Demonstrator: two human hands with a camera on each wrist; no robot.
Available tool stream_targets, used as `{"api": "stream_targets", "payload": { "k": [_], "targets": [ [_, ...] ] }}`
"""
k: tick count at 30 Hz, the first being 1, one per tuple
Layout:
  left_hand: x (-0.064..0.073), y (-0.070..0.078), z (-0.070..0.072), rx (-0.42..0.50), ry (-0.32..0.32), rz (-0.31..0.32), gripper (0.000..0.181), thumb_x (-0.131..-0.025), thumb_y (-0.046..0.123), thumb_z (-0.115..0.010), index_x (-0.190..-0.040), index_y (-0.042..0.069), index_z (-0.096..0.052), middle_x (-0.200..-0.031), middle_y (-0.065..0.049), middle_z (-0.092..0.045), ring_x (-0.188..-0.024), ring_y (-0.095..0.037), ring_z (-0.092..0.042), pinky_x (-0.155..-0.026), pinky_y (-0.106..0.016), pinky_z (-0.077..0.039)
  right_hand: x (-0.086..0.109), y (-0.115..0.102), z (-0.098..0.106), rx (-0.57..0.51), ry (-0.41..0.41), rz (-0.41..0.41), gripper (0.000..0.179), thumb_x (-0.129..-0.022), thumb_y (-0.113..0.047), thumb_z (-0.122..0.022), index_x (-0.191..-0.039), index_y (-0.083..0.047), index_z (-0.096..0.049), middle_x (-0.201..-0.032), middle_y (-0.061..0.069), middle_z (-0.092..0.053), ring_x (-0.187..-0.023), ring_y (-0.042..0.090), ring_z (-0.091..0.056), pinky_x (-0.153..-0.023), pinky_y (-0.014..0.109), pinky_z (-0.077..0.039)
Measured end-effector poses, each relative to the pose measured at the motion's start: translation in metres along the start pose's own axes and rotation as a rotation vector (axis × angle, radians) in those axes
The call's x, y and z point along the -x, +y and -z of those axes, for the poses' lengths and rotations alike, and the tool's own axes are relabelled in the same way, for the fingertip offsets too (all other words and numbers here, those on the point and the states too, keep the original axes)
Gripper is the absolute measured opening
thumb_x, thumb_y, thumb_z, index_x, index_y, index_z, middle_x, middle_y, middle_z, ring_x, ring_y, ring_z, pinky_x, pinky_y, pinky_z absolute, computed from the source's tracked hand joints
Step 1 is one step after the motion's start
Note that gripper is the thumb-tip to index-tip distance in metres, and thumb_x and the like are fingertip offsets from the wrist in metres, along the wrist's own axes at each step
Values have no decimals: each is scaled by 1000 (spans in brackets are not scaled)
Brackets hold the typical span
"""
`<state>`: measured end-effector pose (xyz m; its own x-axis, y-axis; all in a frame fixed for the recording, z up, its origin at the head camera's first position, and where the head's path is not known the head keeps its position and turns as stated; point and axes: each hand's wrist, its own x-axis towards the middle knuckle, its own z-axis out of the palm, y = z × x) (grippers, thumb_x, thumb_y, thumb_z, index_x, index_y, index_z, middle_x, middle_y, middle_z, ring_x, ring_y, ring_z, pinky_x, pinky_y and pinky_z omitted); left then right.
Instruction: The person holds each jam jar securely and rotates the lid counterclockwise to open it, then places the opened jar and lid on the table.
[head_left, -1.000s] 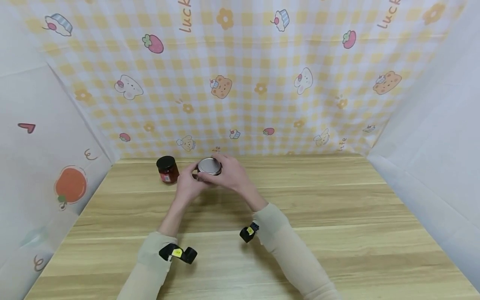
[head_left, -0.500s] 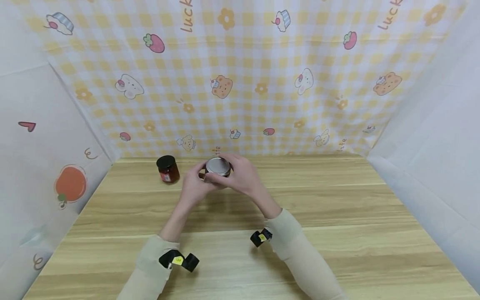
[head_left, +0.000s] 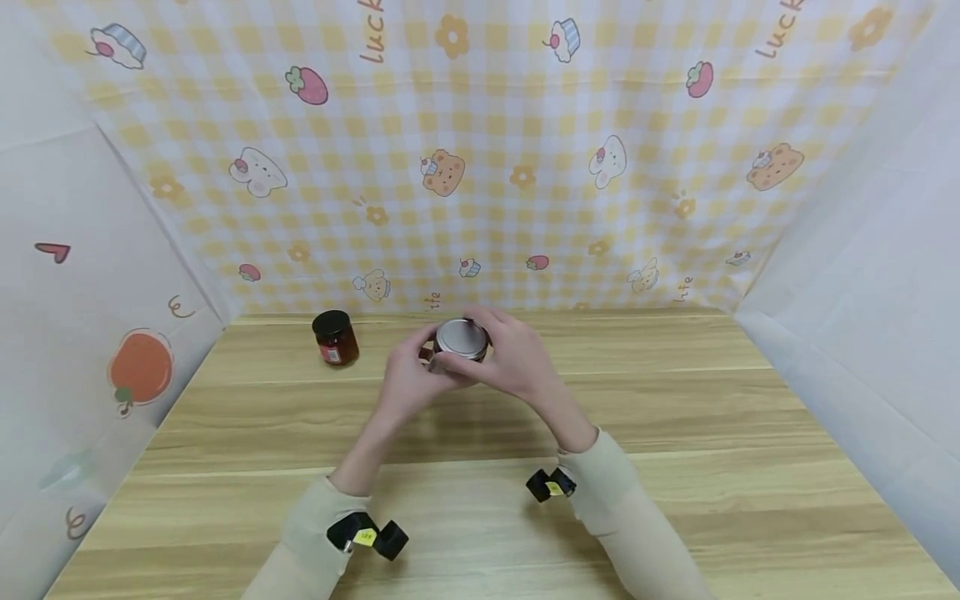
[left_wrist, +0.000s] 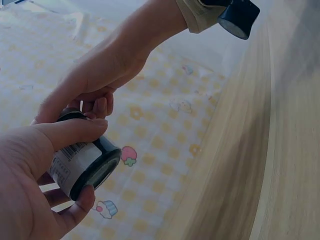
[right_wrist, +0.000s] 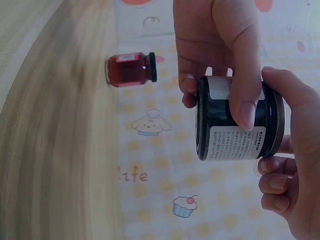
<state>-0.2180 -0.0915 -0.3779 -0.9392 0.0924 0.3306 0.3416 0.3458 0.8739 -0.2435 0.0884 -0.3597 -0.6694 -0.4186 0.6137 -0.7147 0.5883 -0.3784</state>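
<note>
A dark glass jar [right_wrist: 227, 120] with white printed labels and a silver lid [head_left: 462, 338] is held upright above the table. My left hand [head_left: 408, 382] grips the body, its thumb lying along the side in the right wrist view. Around the lid curl the thumb and fingers of my right hand [head_left: 521, 358]. From the left wrist, the jar's base and a barcode label [left_wrist: 75, 160] show between the left thumb and fingers. The lid sits on the jar; most of its rim is hidden by the right hand.
A second jar [head_left: 336, 340], with red contents and a black lid, stands at the back left of the wooden table [head_left: 675, 467]. A yellow checked cloth [head_left: 525, 217] hangs behind the table. White sheets flank both sides.
Both hands have shifted to the right and slightly toward the person with the dark jar between them. The red jar has stayed where it was.
</note>
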Motion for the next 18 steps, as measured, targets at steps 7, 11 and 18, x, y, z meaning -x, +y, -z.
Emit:
{"api": "stream_targets", "payload": {
  "k": [7,11,18],
  "targets": [
    [2,8,-10,18,-30,-41,66,-68,7,-92,-129,5,-65,-113,-11,-67,-99,-25,-58,-79,-35,-50,10,0,12,5,27,14,57,-79,-48,-82,-117,-8,-66,-106,7,-70,-85,18,-67,-65,32,-53],
    [2,10,-17,19,-43,-46,68,-67,6,-93,-129,5,-65,-115,-11,-67,-99,-26,-59,-79,-35,-51,16,2,17,2,48,11,58,-77,-45,-84,-117,-6,-67,-107,8,-70,-83,16,-65,-66,32,-53],
    [2,15,-27,23,-49,-29,69,-65,8,-94,-128,7,-67,-111,-10,-69,-86,-24,-62,-70,-31,-53,23,5,27,-37,84,3,56,-76,-42,-86,-114,-6,-68,-100,4,-68,-74,14,-56,-62,29,-47]
  ]
}}
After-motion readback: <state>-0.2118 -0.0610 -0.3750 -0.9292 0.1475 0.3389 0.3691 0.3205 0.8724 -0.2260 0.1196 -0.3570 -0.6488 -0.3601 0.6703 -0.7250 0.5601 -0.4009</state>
